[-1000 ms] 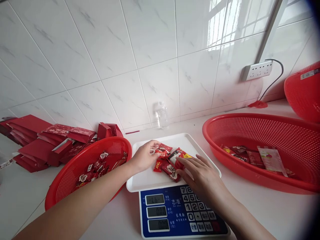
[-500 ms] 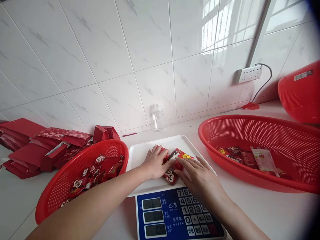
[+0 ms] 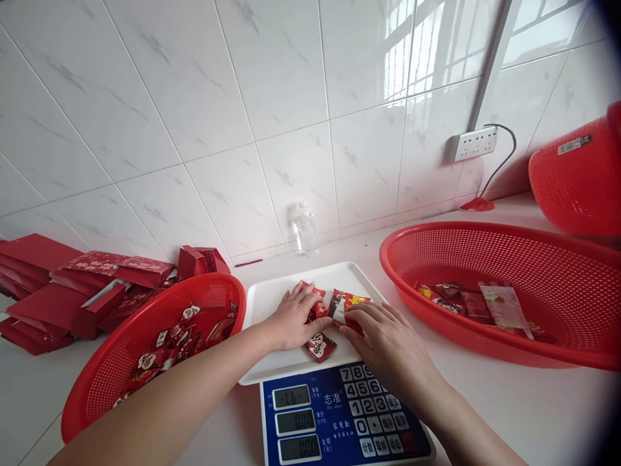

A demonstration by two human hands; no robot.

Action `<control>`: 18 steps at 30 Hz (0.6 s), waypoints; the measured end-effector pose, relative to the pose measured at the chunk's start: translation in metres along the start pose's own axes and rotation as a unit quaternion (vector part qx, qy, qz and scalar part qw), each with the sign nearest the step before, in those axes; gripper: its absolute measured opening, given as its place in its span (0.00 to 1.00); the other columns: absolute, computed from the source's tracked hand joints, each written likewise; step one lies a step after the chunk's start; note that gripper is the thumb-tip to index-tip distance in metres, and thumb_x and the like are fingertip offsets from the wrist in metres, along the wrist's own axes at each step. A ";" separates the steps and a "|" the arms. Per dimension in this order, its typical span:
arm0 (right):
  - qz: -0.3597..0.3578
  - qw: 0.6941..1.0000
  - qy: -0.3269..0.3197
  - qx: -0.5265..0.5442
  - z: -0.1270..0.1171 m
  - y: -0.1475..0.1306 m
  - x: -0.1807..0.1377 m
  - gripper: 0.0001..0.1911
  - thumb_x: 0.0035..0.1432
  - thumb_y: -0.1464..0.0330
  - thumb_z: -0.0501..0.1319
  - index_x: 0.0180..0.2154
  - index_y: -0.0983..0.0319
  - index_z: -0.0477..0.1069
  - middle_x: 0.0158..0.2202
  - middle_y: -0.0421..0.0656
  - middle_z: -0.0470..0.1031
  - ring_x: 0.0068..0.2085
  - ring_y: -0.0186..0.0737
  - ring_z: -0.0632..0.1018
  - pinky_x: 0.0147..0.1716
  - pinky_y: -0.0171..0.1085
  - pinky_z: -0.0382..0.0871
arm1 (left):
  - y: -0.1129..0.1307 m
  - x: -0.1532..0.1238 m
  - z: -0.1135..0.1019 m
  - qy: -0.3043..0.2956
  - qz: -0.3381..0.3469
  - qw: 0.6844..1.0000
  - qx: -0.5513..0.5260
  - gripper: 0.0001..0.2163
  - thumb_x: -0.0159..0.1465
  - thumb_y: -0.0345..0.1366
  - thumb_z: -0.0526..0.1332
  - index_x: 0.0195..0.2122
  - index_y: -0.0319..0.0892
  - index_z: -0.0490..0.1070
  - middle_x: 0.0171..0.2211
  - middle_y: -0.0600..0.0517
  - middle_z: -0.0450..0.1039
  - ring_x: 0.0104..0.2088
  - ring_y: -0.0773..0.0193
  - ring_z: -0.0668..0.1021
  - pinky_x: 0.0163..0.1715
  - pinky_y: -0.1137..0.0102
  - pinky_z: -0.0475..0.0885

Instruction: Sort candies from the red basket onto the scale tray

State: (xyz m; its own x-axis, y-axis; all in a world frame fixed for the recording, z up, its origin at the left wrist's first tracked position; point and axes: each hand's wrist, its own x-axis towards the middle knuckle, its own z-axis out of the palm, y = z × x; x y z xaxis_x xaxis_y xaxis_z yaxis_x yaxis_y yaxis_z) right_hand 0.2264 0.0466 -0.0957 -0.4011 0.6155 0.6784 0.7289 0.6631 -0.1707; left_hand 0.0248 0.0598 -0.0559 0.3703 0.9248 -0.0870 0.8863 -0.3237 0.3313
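Observation:
My left hand (image 3: 294, 319) lies over small red snack packets on the scale's white tray (image 3: 264, 294), its fingers spread. One red packet (image 3: 317, 309) shows between its thumb and fingers. A dark red packet with white lettering (image 3: 321, 347) sticks out below that hand. At the tray's right side, my right hand (image 3: 388, 333) has its fingers curled over a red packet with yellow print (image 3: 345, 300), part of which they hide. Below the tray is the blue keypad panel (image 3: 339, 414) of the scale; its lower displays read zeros.
A red basket (image 3: 220, 283) of small packets stands at left, before stacked red boxes (image 3: 63, 285). A larger red basket (image 3: 412, 239) with several packets stands at right. A clear bottle (image 3: 305, 230) is by the wall. Another red basket (image 3: 572, 181) and a power strip (image 3: 473, 144) are at back right.
The packets under my left hand have shifted slightly left, apart from the yellow-printed packet, so more of the tray shows between them. My right hand stays on its packet. The view has turned slightly.

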 end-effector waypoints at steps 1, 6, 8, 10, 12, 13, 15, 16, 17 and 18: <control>0.000 1.000 -0.002 0.009 -0.001 -0.001 0.001 0.09 0.63 0.66 0.54 0.33 0.59 0.71 0.35 0.44 0.78 0.36 0.43 0.78 0.39 0.44 0.70 | 0.000 -0.001 0.000 -0.002 0.003 1.000 -0.003 0.28 0.65 0.56 0.47 0.60 0.44 0.59 0.69 0.42 0.42 0.68 0.46 0.41 0.63 0.47 0.42; 0.002 0.999 -0.004 0.053 -0.004 -0.004 0.003 0.13 0.65 0.64 0.52 0.29 0.58 0.69 0.30 0.41 0.77 0.33 0.40 0.77 0.38 0.42 0.68 | -0.002 -0.002 0.000 0.012 0.001 0.999 -0.043 0.31 0.65 0.58 0.45 0.65 0.46 0.50 0.69 0.43 0.42 0.68 0.50 0.42 0.63 0.47 0.42; 0.004 0.997 -0.008 0.071 -0.004 -0.005 0.003 0.13 0.65 0.64 0.52 0.29 0.58 0.69 0.30 0.40 0.77 0.33 0.39 0.77 0.41 0.44 0.66 | -0.001 -0.002 0.000 0.018 -0.016 0.998 -0.054 0.32 0.65 0.58 0.44 0.65 0.44 0.49 0.68 0.42 0.43 0.68 0.51 0.42 0.63 0.48 0.42; 0.007 0.996 -0.014 0.083 -0.004 -0.006 0.003 0.13 0.65 0.64 0.52 0.29 0.57 0.69 0.30 0.39 0.78 0.33 0.39 0.78 0.44 0.46 0.65 | 0.000 -0.002 0.001 0.016 -0.029 0.998 -0.050 0.33 0.65 0.59 0.42 0.65 0.44 0.49 0.68 0.42 0.43 0.68 0.50 0.42 0.63 0.47 0.41; 0.010 0.996 -0.016 0.091 -0.004 -0.007 0.003 0.12 0.65 0.66 0.52 0.29 0.57 0.69 0.31 0.39 0.78 0.34 0.40 0.78 0.46 0.47 0.64 | 0.002 -0.002 0.002 0.007 -0.029 0.999 -0.033 0.34 0.65 0.60 0.42 0.65 0.44 0.49 0.69 0.42 0.41 0.68 0.50 0.40 0.63 0.47 0.40; 0.011 0.995 -0.017 0.094 -0.004 -0.007 0.003 0.12 0.65 0.66 0.52 0.30 0.57 0.69 0.31 0.39 0.79 0.35 0.40 0.78 0.46 0.47 0.64 | 0.004 -0.002 0.002 0.002 -0.025 0.999 -0.024 0.35 0.64 0.60 0.42 0.66 0.43 0.49 0.69 0.43 0.40 0.68 0.49 0.39 0.63 0.47 0.39; 0.012 0.995 -0.015 0.098 -0.003 -0.007 0.002 0.11 0.64 0.67 0.51 0.32 0.57 0.70 0.33 0.39 0.79 0.36 0.40 0.79 0.46 0.48 0.64 | 0.005 -0.002 0.003 -0.011 -0.017 1.000 -0.008 0.36 0.64 0.61 0.42 0.66 0.43 0.47 0.69 0.44 0.38 0.68 0.49 0.37 0.63 0.47 0.38; 0.012 0.995 -0.014 0.100 -0.003 -0.007 0.002 0.11 0.64 0.67 0.51 0.33 0.57 0.70 0.34 0.39 0.79 0.36 0.40 0.79 0.47 0.48 0.64 | 0.006 -0.002 0.003 -0.019 -0.014 1.000 -0.002 0.36 0.64 0.61 0.42 0.67 0.42 0.46 0.69 0.45 0.37 0.68 0.49 0.36 0.63 0.47 0.38; 0.013 0.995 -0.014 0.100 -0.003 -0.007 0.002 0.11 0.64 0.68 0.51 0.33 0.57 0.70 0.34 0.40 0.79 0.36 0.40 0.79 0.47 0.48 0.64 | 0.006 -0.002 0.002 -0.025 -0.012 1.000 0.003 0.36 0.64 0.61 0.41 0.67 0.43 0.46 0.69 0.46 0.37 0.68 0.49 0.36 0.63 0.47 0.38; 0.013 0.995 -0.015 0.098 -0.003 -0.007 0.002 0.11 0.64 0.68 0.51 0.33 0.57 0.70 0.34 0.40 0.79 0.36 0.41 0.79 0.46 0.48 0.64 | 0.007 -0.001 0.002 -0.031 -0.011 0.999 0.007 0.36 0.64 0.61 0.41 0.67 0.43 0.45 0.69 0.46 0.37 0.68 0.48 0.36 0.63 0.47 0.37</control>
State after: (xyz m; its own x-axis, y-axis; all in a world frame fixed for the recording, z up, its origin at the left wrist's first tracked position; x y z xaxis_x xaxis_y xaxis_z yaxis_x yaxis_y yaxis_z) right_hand 0.2221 0.0422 -0.0915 -0.4024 0.6434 0.6512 0.6175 0.7159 -0.3258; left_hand 0.0308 0.0559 -0.0553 0.3671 0.9178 -0.1515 0.8979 -0.3070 0.3156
